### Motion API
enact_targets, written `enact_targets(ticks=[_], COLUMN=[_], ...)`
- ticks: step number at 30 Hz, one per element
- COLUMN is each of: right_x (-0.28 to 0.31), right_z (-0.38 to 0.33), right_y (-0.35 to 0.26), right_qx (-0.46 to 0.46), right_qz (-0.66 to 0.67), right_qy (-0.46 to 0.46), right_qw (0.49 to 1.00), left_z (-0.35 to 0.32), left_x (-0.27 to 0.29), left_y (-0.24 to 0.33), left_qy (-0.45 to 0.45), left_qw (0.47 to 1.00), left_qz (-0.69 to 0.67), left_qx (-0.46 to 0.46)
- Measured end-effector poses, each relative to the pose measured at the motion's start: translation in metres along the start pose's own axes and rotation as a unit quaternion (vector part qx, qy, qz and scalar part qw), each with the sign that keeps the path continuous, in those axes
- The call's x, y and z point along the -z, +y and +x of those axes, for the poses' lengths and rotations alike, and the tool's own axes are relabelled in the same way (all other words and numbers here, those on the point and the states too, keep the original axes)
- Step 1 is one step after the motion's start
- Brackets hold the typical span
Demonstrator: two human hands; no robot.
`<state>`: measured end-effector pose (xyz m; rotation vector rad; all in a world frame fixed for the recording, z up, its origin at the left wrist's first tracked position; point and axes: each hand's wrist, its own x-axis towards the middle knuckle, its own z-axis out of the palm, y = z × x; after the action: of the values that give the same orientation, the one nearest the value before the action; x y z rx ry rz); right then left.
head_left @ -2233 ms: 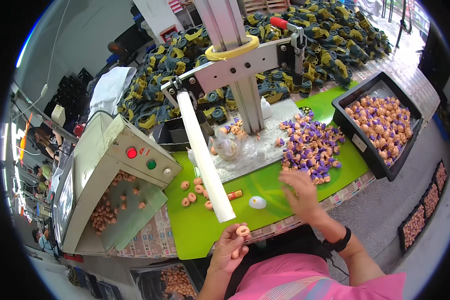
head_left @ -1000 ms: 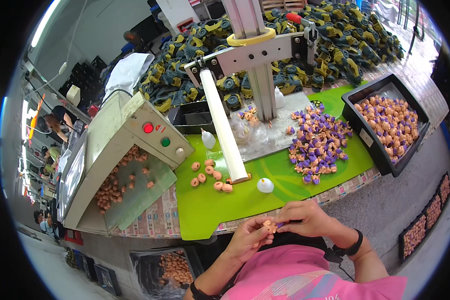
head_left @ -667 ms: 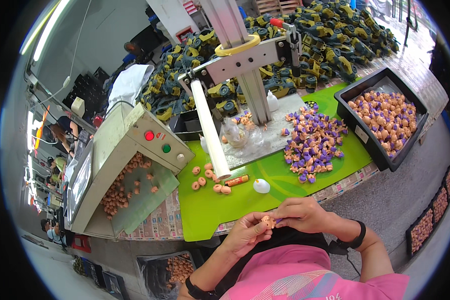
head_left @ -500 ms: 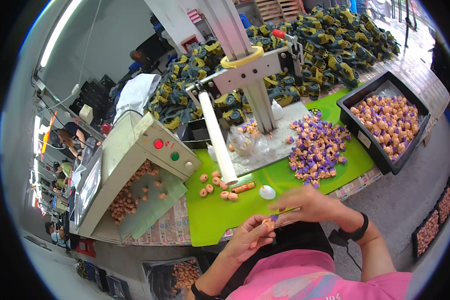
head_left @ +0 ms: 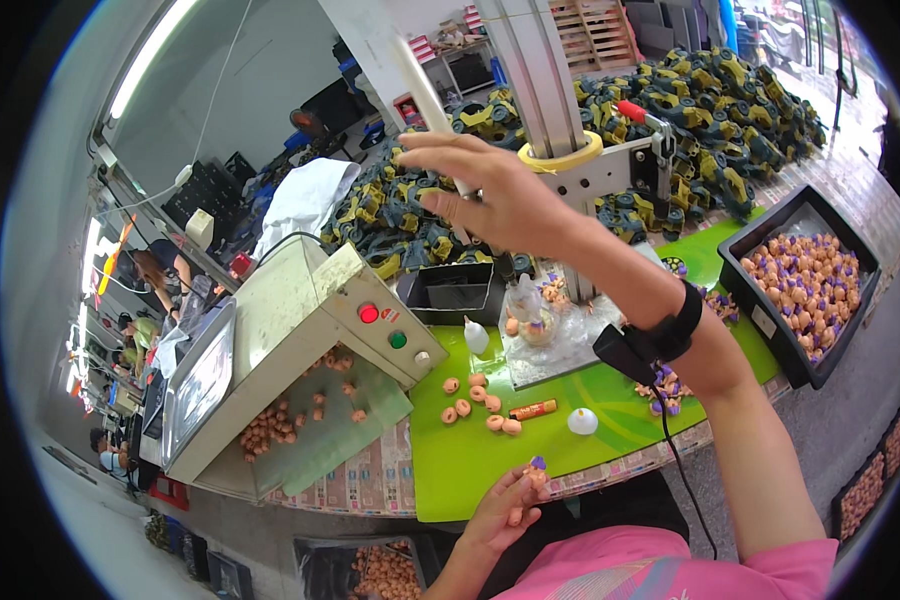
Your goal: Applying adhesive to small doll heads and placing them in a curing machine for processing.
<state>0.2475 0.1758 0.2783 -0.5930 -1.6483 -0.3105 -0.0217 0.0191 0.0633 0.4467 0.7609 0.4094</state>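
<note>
My left hand (head_left: pixel 500 508) pinches a small peach plastic toy part with a purple tip (head_left: pixel 537 470) by the mat's front edge. Another peach piece (head_left: pixel 515 517) shows lower in that hand. My right hand (head_left: pixel 505 195) is raised at the bench press, fingers stretched and thumb apart, in front of its white lever (head_left: pixel 422 85); whether it touches the lever I cannot tell. Below on the green mat (head_left: pixel 450 460) lie several loose round peach parts (head_left: pixel 478 393), an orange tube (head_left: pixel 533 410) and a white dropper bottle (head_left: pixel 582 421). My right forearm hides much of the purple-and-peach pile (head_left: pixel 670 392).
A black bin (head_left: pixel 815 375) of peach-and-purple parts stands at the right. To the left is a beige machine (head_left: pixel 340 290) with buttons and peach parts in its opening. Yellow-and-dark toy vehicles (head_left: pixel 730 130) are heaped behind the press column (head_left: pixel 540 80). A second dropper bottle (head_left: pixel 476 337) stands near the press.
My right hand has gone from beside the left hand up to the press. The white lever has swung upward. My left hand still holds the toy part; the view has shifted.
</note>
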Motion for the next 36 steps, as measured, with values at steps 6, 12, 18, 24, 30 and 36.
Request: enact_targets(ticks=[6, 12, 18, 24, 30, 36], right_x=[0.026, 0.03, -0.028, 0.063, 0.264, 0.34], right_z=[-0.059, -0.191, -0.268, -0.206, -0.245, -0.278], right_y=[-0.002, -0.018, 0.03, -0.037, -0.056, -0.077], right_qx=[-0.172, -0.388, -0.197, -0.365, -0.38, -0.452], right_qz=[-0.087, -0.144, -0.232, -0.096, -0.552, -0.626], right_qy=[0.022, -0.328, -0.258, -0.27, -0.007, -0.184], right_qw=[0.981, 0.849, 0.917, 0.886, 0.742, 0.609], left_z=[0.003, 0.013, 0.019, 0.008, 0.015, 0.05], left_x=[0.023, 0.02, -0.011, 0.018, 0.031, -0.015], left_y=[0.007, 0.02, 0.032, 0.049, 0.067, 0.095], left_qy=[-0.011, -0.011, 0.017, -0.042, 0.063, 0.004], left_qw=[1.0, 0.999, 0.999, 0.998, 0.991, 0.988], left_qz=[-0.01, -0.029, 0.022, -0.012, 0.033, 0.105], left_qx=[0.004, -0.019, -0.014, -0.046, -0.11, -0.113])
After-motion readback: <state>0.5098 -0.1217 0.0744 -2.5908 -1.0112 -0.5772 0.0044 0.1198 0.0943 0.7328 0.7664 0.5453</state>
